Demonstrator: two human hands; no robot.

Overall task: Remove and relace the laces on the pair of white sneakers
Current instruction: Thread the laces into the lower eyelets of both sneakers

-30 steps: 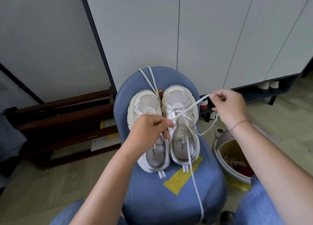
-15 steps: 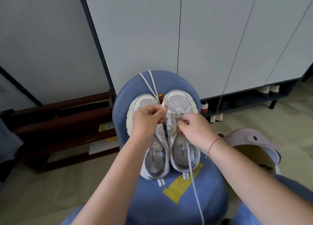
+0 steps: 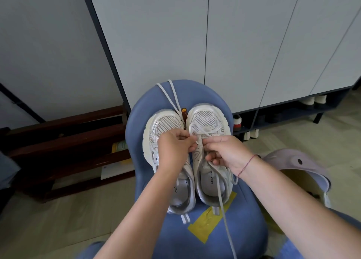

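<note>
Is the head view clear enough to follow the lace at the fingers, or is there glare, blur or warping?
Head view: the lace between left hand and right hand is sharp; light is soft and even, no glare; wide-angle bends the cabinet edges.

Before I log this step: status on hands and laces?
Left hand pinches lace tip; right hand grips right-side sneaker at eyelets. Toe-end rows laced, lace tail trails off chair. Nothing blocking.

You log the sneakers (image 3: 207, 120): white, mesh-grid toes. Lace (image 3: 224, 215): white. Chair (image 3: 244, 219): plain blue, with a yellow tape (image 3: 207, 225) patch. Your right wrist carries a red thread (image 3: 247, 164). Cabinet (image 3: 156, 44): pale grey.
</note>
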